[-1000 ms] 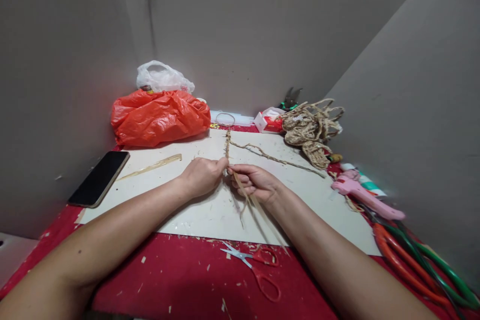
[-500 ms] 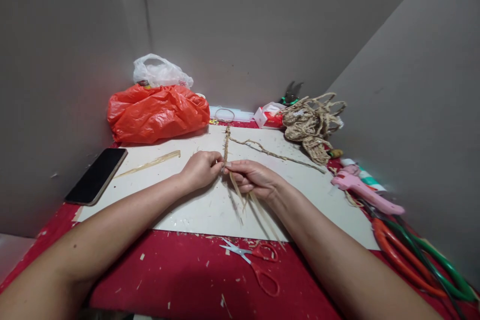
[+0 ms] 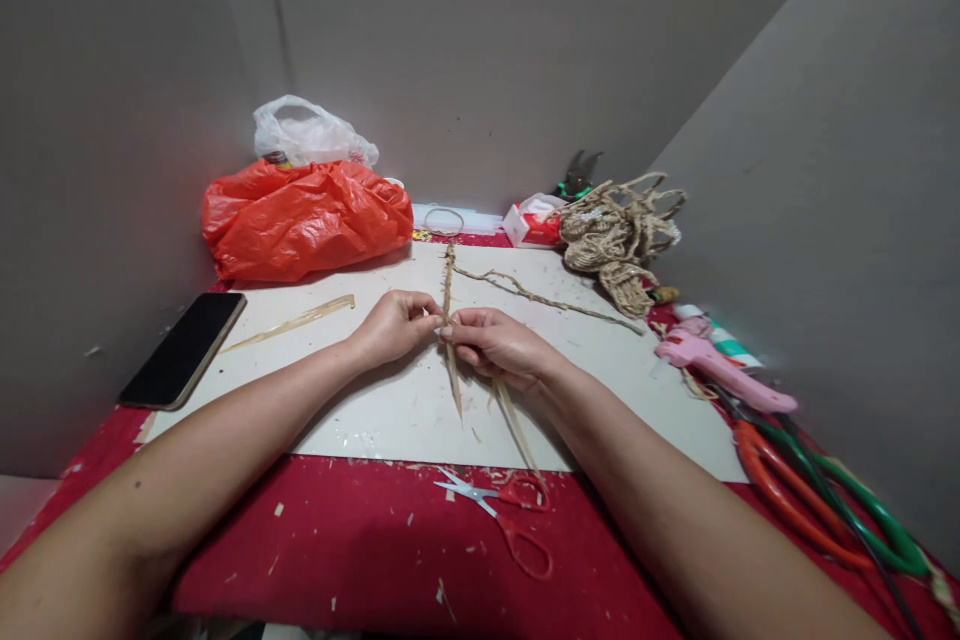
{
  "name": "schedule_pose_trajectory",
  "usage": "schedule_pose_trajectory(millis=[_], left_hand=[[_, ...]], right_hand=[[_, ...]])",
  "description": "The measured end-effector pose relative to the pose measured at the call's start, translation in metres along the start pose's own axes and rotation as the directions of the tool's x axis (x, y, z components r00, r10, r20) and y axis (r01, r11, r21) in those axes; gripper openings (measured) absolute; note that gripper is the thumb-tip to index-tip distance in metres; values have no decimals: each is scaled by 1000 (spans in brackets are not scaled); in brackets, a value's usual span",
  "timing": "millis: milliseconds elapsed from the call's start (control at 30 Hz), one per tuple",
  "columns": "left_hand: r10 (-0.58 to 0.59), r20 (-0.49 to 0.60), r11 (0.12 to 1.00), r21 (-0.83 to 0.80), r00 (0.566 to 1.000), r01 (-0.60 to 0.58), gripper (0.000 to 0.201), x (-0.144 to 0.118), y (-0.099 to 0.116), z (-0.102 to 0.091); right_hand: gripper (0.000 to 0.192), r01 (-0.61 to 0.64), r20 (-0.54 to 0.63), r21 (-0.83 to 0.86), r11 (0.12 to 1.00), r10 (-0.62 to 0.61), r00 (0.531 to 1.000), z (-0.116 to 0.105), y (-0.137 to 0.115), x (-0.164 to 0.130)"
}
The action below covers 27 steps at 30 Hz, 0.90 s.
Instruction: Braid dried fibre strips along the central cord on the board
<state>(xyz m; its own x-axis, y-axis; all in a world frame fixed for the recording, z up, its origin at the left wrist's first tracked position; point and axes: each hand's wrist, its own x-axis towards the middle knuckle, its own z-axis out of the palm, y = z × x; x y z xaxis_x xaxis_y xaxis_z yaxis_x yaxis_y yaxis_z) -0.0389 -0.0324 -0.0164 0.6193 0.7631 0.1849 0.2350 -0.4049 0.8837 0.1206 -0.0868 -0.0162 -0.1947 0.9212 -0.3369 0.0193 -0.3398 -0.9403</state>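
Observation:
A thin braid of straw-coloured fibre runs up the middle of the white board. My left hand pinches its lower end from the left. From the right, my right hand grips the same end with thumb and forefinger, the other fingers curled. One loose flat strand hangs from the pinch. Another pale strand trails below the right hand toward the board's near edge. A twisted cord branches right from near the braid's top. The exact crossing of strands is hidden by my fingertips.
Scissors lie open on the red cloth. A phone and a flat fibre strip are left; an orange plastic bag stands behind. Rope bundles, a pink glue gun and large handled shears line the right.
The view has shifted slightly. At the braid's end, the loose strand now hangs straighter below the pinch, and both hands have adjusted their fingers there.

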Motion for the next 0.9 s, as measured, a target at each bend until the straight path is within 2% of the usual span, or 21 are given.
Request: schedule_pose_trajectory(millis=[133,233,300,467,567,633,700,833,900], left_hand=[[-53,34,999,-3,998,53,12,1,-4,-1],[-111,116,991,-63,987,119,12,2,-8,-3],[-155,155,978,-115,976,174,16,1,-9,-4],[-242,131,956,-139,961,260,23,-1,-5,-4],[-268,108,951,-133,957,281,21,-1,-6,-1],[-266,88,951,-142,960,276,19,-1,-9,1],[-261,76,951,-153,962,270,19,0,-11,3],[-253,79,952,-160,964,263,18,0,-11,6],[-240,78,952,-175,968,250,17,-1,-10,6]], right_hand=[[23,140,-137,-265,954,-181,974,3,8,1],[23,188,-226,-593,783,-386,895,6,12,1],[20,166,-213,-753,636,-475,854,8,13,-1],[14,59,-181,-910,410,-521,834,14,13,-8],[18,18,-146,-954,299,-516,844,16,13,-10],[20,8,-129,-963,270,-485,865,16,12,-12],[20,1,-130,-959,284,-445,886,16,9,-14],[25,-5,-163,-934,357,-413,896,15,0,-23],[28,34,-161,-903,428,-410,898,17,-3,-24]])
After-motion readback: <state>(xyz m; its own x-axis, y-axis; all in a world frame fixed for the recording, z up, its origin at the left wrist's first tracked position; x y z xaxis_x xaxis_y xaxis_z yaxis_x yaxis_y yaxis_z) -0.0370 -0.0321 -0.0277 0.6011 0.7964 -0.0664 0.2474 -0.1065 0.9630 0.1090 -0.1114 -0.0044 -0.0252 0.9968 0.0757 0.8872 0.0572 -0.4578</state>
